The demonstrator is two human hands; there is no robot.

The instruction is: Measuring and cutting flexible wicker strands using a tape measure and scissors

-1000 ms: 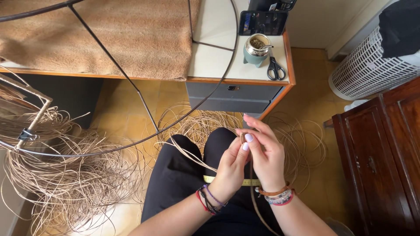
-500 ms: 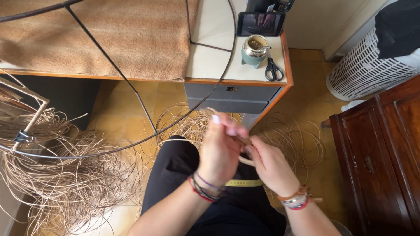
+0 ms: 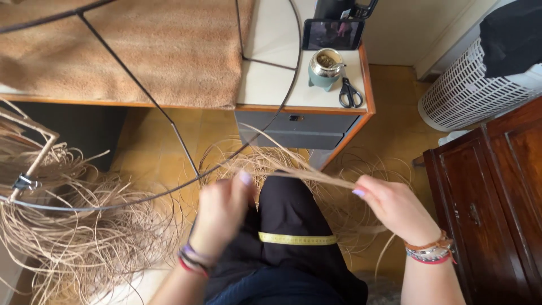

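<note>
Big desk [image 3: 293,107] sat up top, with loose rattan coils [image 3: 84,243] piled on the floor. Rattan strands [image 3: 316,175] stretched above the lap between both hands; right hand [image 3: 395,206] pinched them. Left hand [image 3: 220,212] was blurry, so I couldn't tell its grip.

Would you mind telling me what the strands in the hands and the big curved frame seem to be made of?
The strands, pinched by the right hand with the left hand beside them, look like natural cane or rattan: pale tan, matte, springy, lying in loose coils. The frame looks like dark metal rod: thin, smooth, evenly curved, though coated wire is possible.
</note>
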